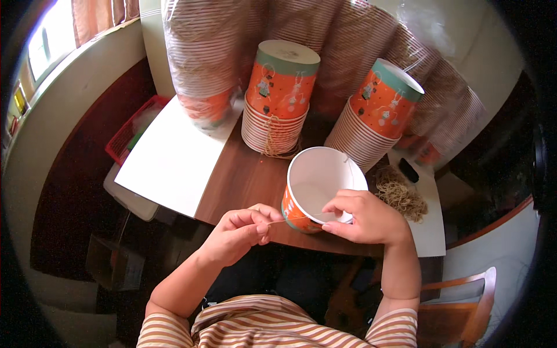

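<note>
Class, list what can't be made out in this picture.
In the head view:
- String inside the left hand: hidden by its fingers.
- Part of the paper tub's near rim: behind the right hand.
- Top of the leftmost plastic-wrapped stack: cut off by the upper edge.
- Black oblong object's kind: too small and dark.

Ends of the string hidden at the fingers of the left hand and the right hand; whether the right fingers grip it cannot be told; near rim of the white-lined tub partly covered by the right hand; tall wrapped stack cut off by the upper edge; striped shirt cut by the lower edge; red basket contents indistinct.
</note>
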`<state>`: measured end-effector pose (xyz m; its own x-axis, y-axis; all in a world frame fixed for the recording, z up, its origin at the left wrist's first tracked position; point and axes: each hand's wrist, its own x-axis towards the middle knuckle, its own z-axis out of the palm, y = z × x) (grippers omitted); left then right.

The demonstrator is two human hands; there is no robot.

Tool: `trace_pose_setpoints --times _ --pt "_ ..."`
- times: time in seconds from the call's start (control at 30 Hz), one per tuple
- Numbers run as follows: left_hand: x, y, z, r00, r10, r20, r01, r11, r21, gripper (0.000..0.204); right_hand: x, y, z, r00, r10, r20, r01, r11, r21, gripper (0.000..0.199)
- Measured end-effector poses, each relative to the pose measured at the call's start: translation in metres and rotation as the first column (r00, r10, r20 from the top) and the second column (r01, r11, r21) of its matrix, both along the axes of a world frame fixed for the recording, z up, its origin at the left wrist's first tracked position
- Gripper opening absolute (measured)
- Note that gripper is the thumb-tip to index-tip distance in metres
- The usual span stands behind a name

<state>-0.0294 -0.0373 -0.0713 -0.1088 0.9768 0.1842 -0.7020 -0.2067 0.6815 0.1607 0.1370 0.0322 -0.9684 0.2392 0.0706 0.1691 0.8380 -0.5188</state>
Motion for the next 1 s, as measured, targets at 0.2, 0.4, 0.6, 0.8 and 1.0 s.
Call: trace_pose_setpoints --times 0.2,0.4,0.6,0.8,1.0 --pt "0.004 0.028 0.023 0.998 -0.07 -0.003 0.07 0.997 0.029 0.011 -0.001 0.001 0.006 0.999 0.025 -0.02 -0.026 1.0 -0.007 0.014" --pt "0.011 0.051 0.028 0.99 -0.125 0.068 0.131 0.987 -0.088 0.014 -0.006 -0.003 0.004 0.936 0.019 -0.351 -0.082 0.983 -0.165 0.003" --pt "0.018 0.046 0.032 0.98 -0.05 -0.192 0.025 0.991 -0.132 0.017 -0.005 0.0 -0.001 0.922 0.042 -0.386 -0.141 0.962 -0.233 0.004" --pt "0.029 0.039 0.031 0.9 0.106 -0.422 -0.153 0.985 -0.081 0.018 -0.01 0.0 0.002 0.891 0.024 -0.453 -0.172 0.942 -0.288 0.004" --pt "0.032 0.035 0.04 0.589 0.28 -0.759 -0.318 0.943 0.101 0.017 -0.017 0.004 0.012 0.938 0.213 -0.275 -0.256 0.958 -0.131 0.006"
